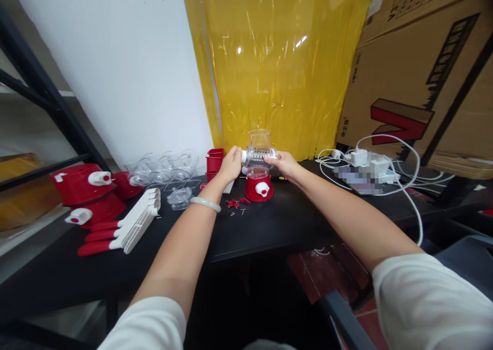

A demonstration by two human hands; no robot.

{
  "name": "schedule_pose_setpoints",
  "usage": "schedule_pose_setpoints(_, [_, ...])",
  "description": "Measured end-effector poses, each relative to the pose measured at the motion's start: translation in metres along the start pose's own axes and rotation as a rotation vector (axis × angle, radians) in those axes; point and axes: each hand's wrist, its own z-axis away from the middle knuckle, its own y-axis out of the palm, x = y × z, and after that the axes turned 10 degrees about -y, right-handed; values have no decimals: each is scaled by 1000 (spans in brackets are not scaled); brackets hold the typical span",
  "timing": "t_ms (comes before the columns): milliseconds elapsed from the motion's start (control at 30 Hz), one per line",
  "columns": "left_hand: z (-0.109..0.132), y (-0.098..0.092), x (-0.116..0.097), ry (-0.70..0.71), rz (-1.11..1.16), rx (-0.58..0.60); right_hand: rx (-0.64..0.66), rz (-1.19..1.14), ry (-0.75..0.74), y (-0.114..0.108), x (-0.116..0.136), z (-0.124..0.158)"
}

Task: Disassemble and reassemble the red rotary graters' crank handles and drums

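A rotary grater stands on the black table, with a red base [254, 189], a white knob low on its front and a clear hopper [260, 136] on top. A perforated drum [259, 157] lies sideways in the clear body. My left hand [231, 164] is closed around the white end piece on the drum's left. On the other side, my right hand [285, 164] grips the right end of the clear body; its fingertips partly cover that end. Small red parts [232, 204] and tiny screws [242, 211] lie in front of the base.
Further left are white crank handles with red grips [100, 235], red bases [88, 183], clear housings [164, 171] and a clear part [179, 198]. Red square pieces [214, 161] stand behind my left hand. White chargers [359, 157], tangled cables and a phone [352, 179] lie right. A cardboard box [408, 72] leans behind.
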Motion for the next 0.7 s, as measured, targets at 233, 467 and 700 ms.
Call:
schedule_pose_setpoints(233, [9,5,-4,-41,-33,-145,-26,-31,2,4,1,4])
schedule_pose_setpoints(467, [1,0,1,0,-16,-31,-37,-59,21,3,0,2])
schedule_pose_setpoints(700, [5,6,2,-34,-8,-109,-45,-28,-1,5,3,5])
